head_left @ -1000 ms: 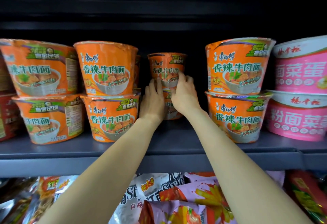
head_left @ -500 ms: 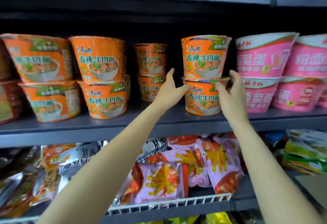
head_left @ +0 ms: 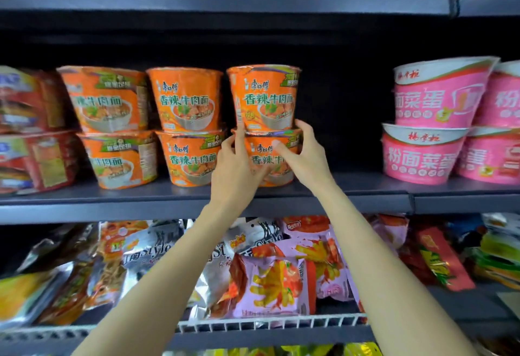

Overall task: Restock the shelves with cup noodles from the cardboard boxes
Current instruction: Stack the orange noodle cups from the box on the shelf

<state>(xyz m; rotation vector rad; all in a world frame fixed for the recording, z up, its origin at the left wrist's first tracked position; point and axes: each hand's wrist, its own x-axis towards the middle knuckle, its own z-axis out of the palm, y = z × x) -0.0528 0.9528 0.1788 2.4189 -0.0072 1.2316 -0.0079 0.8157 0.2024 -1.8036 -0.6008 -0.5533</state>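
Cup noodles in orange tubs sit two-high near the front edge of the dark shelf (head_left: 365,198), three stacks side by side. Both hands are on the rightmost stack: the left hand (head_left: 235,170) grips the left side of the bottom orange cup (head_left: 284,171), one finger reaching up onto the top orange cup (head_left: 264,97), and the right hand (head_left: 305,153) wraps the bottom one's right side at the rim. The middle orange stack (head_left: 188,127) is just beside the left hand, pretty tight. To the right there's a bare gap, then pink noodle bowls (head_left: 433,119) stacked toward the right end. Snack bags (head_left: 270,285) crowd the wire-fronted shelf below.
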